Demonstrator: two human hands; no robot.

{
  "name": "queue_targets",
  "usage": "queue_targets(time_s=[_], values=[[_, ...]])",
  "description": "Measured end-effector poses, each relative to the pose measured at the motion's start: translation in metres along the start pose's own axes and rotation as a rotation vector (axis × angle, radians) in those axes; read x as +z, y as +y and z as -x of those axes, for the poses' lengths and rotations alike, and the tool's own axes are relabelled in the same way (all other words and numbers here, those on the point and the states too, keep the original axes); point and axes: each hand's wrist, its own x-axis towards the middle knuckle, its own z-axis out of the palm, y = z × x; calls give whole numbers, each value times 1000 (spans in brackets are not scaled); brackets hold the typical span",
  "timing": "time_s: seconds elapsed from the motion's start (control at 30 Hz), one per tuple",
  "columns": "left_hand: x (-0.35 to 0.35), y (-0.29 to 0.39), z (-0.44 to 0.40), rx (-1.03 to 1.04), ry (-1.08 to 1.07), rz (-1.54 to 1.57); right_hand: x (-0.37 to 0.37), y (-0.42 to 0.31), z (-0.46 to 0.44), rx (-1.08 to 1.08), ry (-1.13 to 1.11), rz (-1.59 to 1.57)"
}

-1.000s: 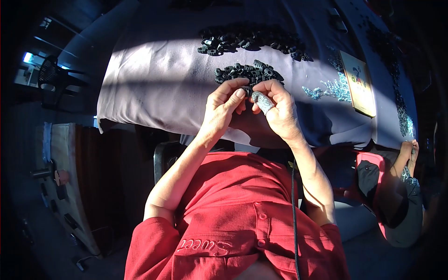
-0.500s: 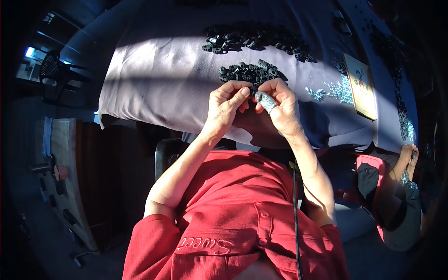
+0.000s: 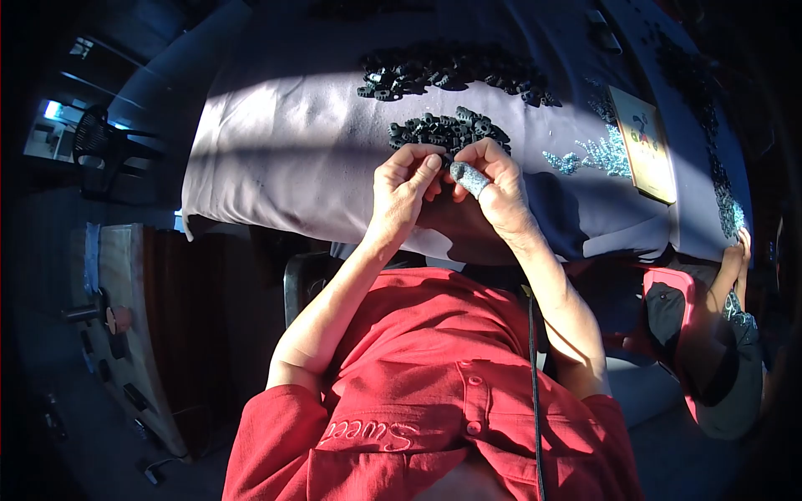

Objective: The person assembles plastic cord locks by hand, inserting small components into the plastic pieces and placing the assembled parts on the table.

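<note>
My left hand [image 3: 399, 188] pinches a small black piece [image 3: 445, 160] between thumb and fingers, just in front of the nearer pile of black parts [image 3: 451, 129]. Close beside it, my right hand [image 3: 501, 188] has its fingers curled in at the same piece, and its thumb wears a grey cover [image 3: 469, 178]. The fingertips of both hands nearly meet and hide most of the piece. What the right fingertips grip is too small to make out.
A larger pile of black parts [image 3: 451, 67] lies farther back on the pale cloth [image 3: 284, 125]. To the right are blue-white small pieces [image 3: 606, 157] and a yellowish book or box [image 3: 642, 146]. Another person's hands [image 3: 738, 250] are at the far right edge.
My hands stay together at the black piece with only slight finger movement. The view has shifted a little, and the other person's hands have moved up slightly at the table edge.
</note>
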Motion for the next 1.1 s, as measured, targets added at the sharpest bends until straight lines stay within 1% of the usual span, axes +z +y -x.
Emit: queue_targets(time_s=[0.1,0.23,0.37,0.4,0.43,0.5,0.67,0.77,0.83,0.93,1.03,1.1], values=[[2,-1,-2,-10,16,11,2,2,-1,-30,34,34],[4,0,-3,-20,-2,3,5,-1,1,22,94,71],[9,1,-2,4,49,-56,5,-3,2,37,110,157],[10,2,-2,-8,51,-40,5,-1,2,11,114,124],[11,2,-3,-14,49,-54,7,-2,3,-1,131,171],[11,2,-3,-18,46,-88,6,4,2,-113,143,254],[14,-3,1,82,76,-146,4,12,6,-159,174,310],[14,-3,0,60,82,-168,4,13,2,-156,165,286],[16,-2,-2,82,78,-150,4,9,3,-185,162,316],[14,3,1,2,67,-81,6,11,2,-116,166,228],[13,3,1,-26,75,2,7,-5,2,26,117,83],[11,6,0,-86,75,-6,3,-7,1,92,78,55]])
